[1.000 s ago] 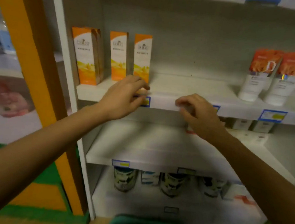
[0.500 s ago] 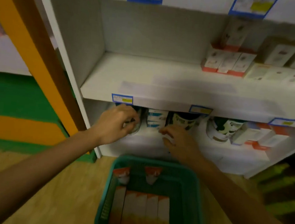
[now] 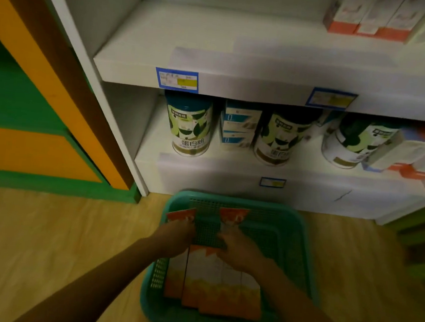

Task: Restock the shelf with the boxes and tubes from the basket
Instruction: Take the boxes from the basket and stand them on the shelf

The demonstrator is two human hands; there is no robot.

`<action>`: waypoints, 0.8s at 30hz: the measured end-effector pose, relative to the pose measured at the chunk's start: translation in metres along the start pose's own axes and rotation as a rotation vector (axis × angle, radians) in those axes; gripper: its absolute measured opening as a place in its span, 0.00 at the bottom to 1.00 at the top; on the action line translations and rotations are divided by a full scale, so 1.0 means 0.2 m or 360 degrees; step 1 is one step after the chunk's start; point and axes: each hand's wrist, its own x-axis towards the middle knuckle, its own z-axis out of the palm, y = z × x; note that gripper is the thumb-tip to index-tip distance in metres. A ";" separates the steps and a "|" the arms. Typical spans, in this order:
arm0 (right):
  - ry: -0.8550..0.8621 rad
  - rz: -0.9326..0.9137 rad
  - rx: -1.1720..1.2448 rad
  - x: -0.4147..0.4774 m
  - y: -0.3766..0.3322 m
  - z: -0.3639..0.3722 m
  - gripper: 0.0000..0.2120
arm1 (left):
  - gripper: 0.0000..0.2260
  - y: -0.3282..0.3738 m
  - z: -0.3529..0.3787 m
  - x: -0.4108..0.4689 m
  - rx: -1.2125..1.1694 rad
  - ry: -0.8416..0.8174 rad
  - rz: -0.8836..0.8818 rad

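Note:
A teal plastic basket (image 3: 299,248) stands on the wooden floor before the white shelf unit (image 3: 144,52). Inside it lie several white-and-orange boxes (image 3: 211,284) side by side. Two white tubes with orange-red ends lie at its far side. My left hand (image 3: 176,237) is closed around the left tube (image 3: 182,214). My right hand (image 3: 239,250) is closed around the right tube (image 3: 232,217). Both tubes still lie low in the basket.
The bottom shelf holds green-and-white cans (image 3: 190,126), small blue-white boxes (image 3: 239,126) and white-red boxes (image 3: 412,155). The shelf above has red-white boxes (image 3: 368,17) at the right and bare board at the left. An orange post (image 3: 47,69) stands left of the unit.
My view has dropped from the upper shelves to the floor. Both hands came down from the shelf edge into the basket and closed on the two tubes.

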 end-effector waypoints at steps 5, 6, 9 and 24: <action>-0.0219 0.0157 -0.0188 0.07 0.02 0.11 0.24 | 0.12 -0.01 0.12 0.03 -0.0166 0.0006 -0.0080; -0.0240 0.0169 -0.0221 0.07 0.02 0.12 0.24 | 0.14 -0.02 0.14 0.03 -0.0166 -0.0016 -0.0104; -0.0210 0.0153 -0.0267 0.08 0.01 0.13 0.23 | 0.16 -0.05 0.19 0.05 -0.0136 -0.0065 -0.0167; -0.0131 0.0067 -0.0061 -0.14 0.00 -0.01 0.24 | 0.15 -0.06 0.36 0.21 0.0330 -0.0264 -0.0179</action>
